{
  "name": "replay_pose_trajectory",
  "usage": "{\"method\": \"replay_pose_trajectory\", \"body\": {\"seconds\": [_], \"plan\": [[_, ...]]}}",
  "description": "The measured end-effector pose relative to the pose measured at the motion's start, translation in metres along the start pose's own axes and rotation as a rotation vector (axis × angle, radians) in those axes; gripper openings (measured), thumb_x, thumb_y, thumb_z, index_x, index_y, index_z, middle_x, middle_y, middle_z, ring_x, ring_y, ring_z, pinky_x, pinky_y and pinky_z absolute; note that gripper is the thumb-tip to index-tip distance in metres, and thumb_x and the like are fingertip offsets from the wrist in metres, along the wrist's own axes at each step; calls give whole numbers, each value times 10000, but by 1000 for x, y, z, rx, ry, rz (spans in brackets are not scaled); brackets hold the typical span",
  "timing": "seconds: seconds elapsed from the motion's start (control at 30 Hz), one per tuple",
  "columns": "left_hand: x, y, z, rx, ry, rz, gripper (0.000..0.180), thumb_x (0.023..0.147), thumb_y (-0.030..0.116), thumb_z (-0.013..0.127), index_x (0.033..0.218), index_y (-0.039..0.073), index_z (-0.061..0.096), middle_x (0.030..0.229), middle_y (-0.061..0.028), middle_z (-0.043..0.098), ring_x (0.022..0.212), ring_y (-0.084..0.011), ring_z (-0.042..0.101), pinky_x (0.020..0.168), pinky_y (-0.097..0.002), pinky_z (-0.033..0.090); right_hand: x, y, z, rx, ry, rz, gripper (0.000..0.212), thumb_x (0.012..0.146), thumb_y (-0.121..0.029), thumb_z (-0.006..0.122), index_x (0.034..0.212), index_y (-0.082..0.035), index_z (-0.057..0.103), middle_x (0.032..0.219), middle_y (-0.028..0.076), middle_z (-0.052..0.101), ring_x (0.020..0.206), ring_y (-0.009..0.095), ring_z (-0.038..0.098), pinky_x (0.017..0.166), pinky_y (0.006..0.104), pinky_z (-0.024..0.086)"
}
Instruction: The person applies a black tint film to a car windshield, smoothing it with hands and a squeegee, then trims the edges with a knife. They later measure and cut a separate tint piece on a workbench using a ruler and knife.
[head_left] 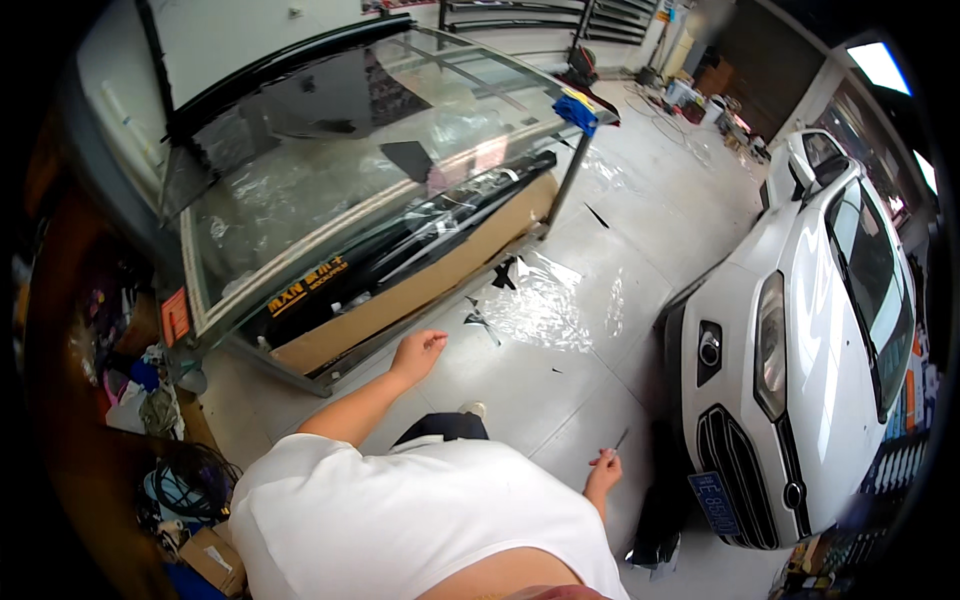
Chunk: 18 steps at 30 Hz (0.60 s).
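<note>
Apparent step: tool carry. Right hand (603, 470) grips slim tool (621, 439), right of glass-topped table (330, 236) — left hand (417, 354) nearer it, loosely curled, apparently empty. Next move presumably requires a clear tip.

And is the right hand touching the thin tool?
Touching: the head view shows the thin tool jutting from the grip of the right hand.

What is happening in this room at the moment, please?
A person in a white shirt stands between a glass-topped table and a white car. The right hand holds a slim tool; its exact kind is too small to tell. The left hand is raised near the table, fingers curled, with nothing visible in it. A dark piece lies on the table, and clear plastic sheeting is spread on the floor.
</note>
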<state>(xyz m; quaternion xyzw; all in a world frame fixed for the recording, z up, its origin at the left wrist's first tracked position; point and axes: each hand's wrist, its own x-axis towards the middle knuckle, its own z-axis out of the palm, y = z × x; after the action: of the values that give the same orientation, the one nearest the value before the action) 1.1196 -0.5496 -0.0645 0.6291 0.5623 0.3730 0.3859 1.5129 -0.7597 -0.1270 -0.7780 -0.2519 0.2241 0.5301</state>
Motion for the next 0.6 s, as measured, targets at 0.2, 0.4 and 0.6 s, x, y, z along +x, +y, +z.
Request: {"method": "replay_pose_trajectory", "body": {"seconds": [0.2, 0.4, 0.6], "plan": [[143, 48, 62, -71, -67, 151, 187, 899, 160, 578, 1011, 26, 647, 939, -65, 652, 850, -121, 601, 759, -258, 471, 21, 51, -4, -183, 34, 346, 346, 898, -336, 566, 829, -5, 640, 556, 58, 577, 498, 118, 506, 487, 298, 396], [255, 106, 127, -165, -120, 154, 210, 906, 165, 575, 1036, 15, 641, 954, -54, 649, 848, -116, 598, 760, -242, 466, 64, 131, -27, -318, 79, 438, 345, 873, -311, 587, 750, 10, 620, 550, 69, 560, 488, 149, 516, 481, 335, 410], [354, 94, 192, -205, -22, 77, 234, 894, 161, 593, 1070, 8, 624, 1004, -64, 647, 860, -106, 602, 760, -238, 475, 219, 121, -9, -361, 27, 409, 309, 856, -253, 605, 693, 8, 575, 542, 66, 547, 486, 151, 515, 479, 345, 412]]}}
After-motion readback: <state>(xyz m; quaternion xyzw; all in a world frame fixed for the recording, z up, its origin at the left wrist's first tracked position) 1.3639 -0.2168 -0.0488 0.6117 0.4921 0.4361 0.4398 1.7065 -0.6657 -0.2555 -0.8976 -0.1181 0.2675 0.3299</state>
